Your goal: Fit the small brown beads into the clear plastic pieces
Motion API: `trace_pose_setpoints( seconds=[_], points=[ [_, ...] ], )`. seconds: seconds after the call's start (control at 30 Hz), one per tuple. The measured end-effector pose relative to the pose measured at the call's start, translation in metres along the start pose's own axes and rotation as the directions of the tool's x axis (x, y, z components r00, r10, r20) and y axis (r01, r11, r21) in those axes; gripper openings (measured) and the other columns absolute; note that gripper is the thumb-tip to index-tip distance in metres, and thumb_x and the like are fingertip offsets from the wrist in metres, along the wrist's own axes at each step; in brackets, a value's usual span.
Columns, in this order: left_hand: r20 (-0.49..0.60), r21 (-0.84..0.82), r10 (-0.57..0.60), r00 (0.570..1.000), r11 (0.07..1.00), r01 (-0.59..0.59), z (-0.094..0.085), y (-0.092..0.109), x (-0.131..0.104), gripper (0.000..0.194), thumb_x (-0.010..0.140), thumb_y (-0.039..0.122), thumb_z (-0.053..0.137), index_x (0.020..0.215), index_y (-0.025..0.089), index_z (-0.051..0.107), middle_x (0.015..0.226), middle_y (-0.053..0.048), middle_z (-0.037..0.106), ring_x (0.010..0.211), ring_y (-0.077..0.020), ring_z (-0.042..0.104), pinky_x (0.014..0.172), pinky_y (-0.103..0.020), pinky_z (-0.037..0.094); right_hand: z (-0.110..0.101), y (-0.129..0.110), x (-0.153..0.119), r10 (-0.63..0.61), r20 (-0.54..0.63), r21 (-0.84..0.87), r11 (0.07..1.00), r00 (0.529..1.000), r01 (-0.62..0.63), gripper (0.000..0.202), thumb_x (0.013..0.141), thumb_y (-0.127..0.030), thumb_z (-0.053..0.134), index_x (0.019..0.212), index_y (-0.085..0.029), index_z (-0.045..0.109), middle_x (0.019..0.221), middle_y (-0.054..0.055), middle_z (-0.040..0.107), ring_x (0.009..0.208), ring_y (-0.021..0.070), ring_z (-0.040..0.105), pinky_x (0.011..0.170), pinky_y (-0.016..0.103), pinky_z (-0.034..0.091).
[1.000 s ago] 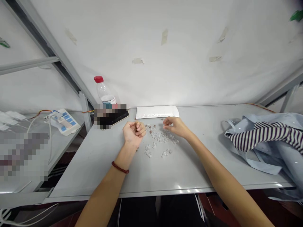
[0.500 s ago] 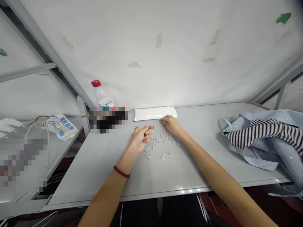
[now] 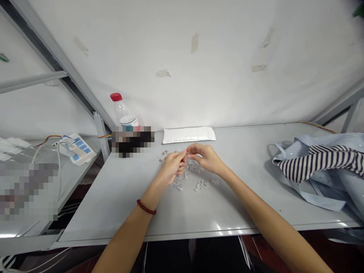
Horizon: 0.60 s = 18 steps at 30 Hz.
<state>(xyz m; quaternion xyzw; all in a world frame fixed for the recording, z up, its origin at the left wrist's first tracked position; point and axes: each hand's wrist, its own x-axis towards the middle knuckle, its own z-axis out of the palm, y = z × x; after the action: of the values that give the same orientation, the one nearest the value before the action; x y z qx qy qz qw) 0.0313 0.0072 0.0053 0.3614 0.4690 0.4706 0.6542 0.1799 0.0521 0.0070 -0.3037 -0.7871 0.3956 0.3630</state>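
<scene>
My left hand (image 3: 173, 167), with a dark red bead bracelet (image 3: 146, 207) on its wrist, is closed in a pinch over the table. My right hand (image 3: 207, 157) meets it, thumb and forefinger pinched at the left fingertips. Whatever is held between them is tiny and mostly covered by the fingers. Beneath and around the hands lie several small clear glass-like bottles (image 3: 197, 186). Left of my left hand is a little group of similar bottles (image 3: 164, 154) with brownish ends, perhaps corks. Behind the hands a flat white packet (image 3: 189, 135) lies against the wall.
A clear bottle with a red cap (image 3: 121, 110) stands at the back left, beside a blurred dark patch. A power strip (image 3: 79, 149) with cables sits on the neighbouring table. Light blue and striped cloth (image 3: 315, 163) is heaped at the right of the grey table (image 3: 119, 204).
My right hand has come away from the white packet's front edge, moving toward me and left to meet the left hand. My left hand stays pinched in nearly the same place.
</scene>
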Motion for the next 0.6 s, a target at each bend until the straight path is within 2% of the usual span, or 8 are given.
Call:
trace_pose_setpoints(
  seconds=[0.07, 0.17, 0.27, 0.33, 0.43, 0.5, 0.6],
  points=[
    [-0.030, -0.043, 0.017, 0.999, 0.999, -0.019, -0.001, 0.002, 0.000, 0.035, 0.082, 0.028, 0.056, 0.053, 0.016, 0.041, 0.044, 0.009, 0.026, 0.034, -0.0007, 0.017, 0.036, -0.016, 0.009, -0.001, 0.004, 0.001, -0.004, -0.023, -0.041, 0.999, 1.000, 0.003, 0.015, 0.081, -0.012, 0.053, 0.093, -0.016, 0.061, 0.084, 0.004, 0.068, 0.080, 0.0155, 0.063, 0.075, 0.031, 0.049],
    [-0.082, -0.213, 0.037, 0.996, 0.976, -0.053, -0.005, 0.006, 0.001, 0.029, 0.078, 0.021, 0.050, 0.051, 0.016, 0.041, 0.044, 0.008, 0.027, 0.033, -0.0019, 0.017, 0.034, -0.018, 0.011, -0.006, 0.014, 0.003, -0.001, -0.079, -0.242, 0.970, 0.997, -0.018, 0.015, 0.081, -0.010, 0.053, 0.092, -0.016, 0.061, 0.082, 0.004, 0.067, 0.075, 0.0155, 0.060, 0.070, 0.030, 0.047],
    [-0.041, -0.349, 0.028, 0.999, 0.936, -0.040, -0.012, 0.011, 0.001, 0.024, 0.074, 0.021, 0.046, 0.051, 0.015, 0.045, 0.044, 0.006, 0.031, 0.032, -0.0028, 0.018, 0.033, -0.018, 0.013, -0.014, 0.028, 0.004, 0.073, -0.052, -0.457, 0.885, 0.996, -0.089, 0.018, 0.081, -0.006, 0.049, 0.092, -0.013, 0.062, 0.088, 0.009, 0.066, 0.077, 0.0177, 0.058, 0.069, 0.030, 0.045],
    [-0.004, -0.346, 0.026, 1.000, 0.938, -0.026, -0.015, 0.013, 0.001, 0.024, 0.073, 0.023, 0.046, 0.050, 0.015, 0.047, 0.043, 0.005, 0.033, 0.032, -0.0031, 0.020, 0.032, -0.017, 0.013, -0.016, 0.036, 0.004, 0.108, -0.001, -0.558, 0.825, 0.994, -0.090, 0.021, 0.082, -0.004, 0.048, 0.094, -0.011, 0.063, 0.094, 0.012, 0.065, 0.085, 0.0209, 0.058, 0.075, 0.032, 0.045],
    [-0.008, -0.296, 0.006, 1.000, 0.955, -0.008, -0.016, 0.011, 0.002, 0.034, 0.079, 0.031, 0.048, 0.049, 0.014, 0.047, 0.041, 0.004, 0.034, 0.031, -0.0027, 0.020, 0.032, -0.016, 0.012, -0.011, 0.041, 0.004, 0.040, 0.057, -0.638, 0.770, 0.998, 0.006, 0.025, 0.083, -0.006, 0.050, 0.103, -0.010, 0.063, 0.104, 0.016, 0.061, 0.098, 0.0247, 0.054, 0.085, 0.035, 0.042],
    [-0.043, -0.268, 0.012, 0.999, 0.963, -0.023, -0.015, 0.009, 0.002, 0.038, 0.081, 0.035, 0.053, 0.050, 0.014, 0.046, 0.041, 0.005, 0.034, 0.031, -0.0019, 0.020, 0.033, -0.016, 0.012, -0.003, 0.038, 0.004, -0.015, 0.094, -0.655, 0.752, 0.995, 0.074, 0.027, 0.087, -0.011, 0.049, 0.111, -0.013, 0.062, 0.106, 0.015, 0.060, 0.100, 0.0253, 0.052, 0.086, 0.036, 0.041],
    [-0.078, -0.218, 0.050, 0.996, 0.974, -0.066, -0.013, 0.005, 0.004, 0.035, 0.080, 0.032, 0.062, 0.054, 0.014, 0.047, 0.043, 0.007, 0.034, 0.033, -0.0010, 0.022, 0.034, -0.015, 0.013, 0.011, 0.030, 0.006, 0.003, 0.141, -0.687, 0.720, 0.990, 0.096, 0.025, 0.093, -0.019, 0.046, 0.112, -0.016, 0.063, 0.100, 0.014, 0.059, 0.094, 0.0251, 0.052, 0.082, 0.037, 0.039]
  ],
)
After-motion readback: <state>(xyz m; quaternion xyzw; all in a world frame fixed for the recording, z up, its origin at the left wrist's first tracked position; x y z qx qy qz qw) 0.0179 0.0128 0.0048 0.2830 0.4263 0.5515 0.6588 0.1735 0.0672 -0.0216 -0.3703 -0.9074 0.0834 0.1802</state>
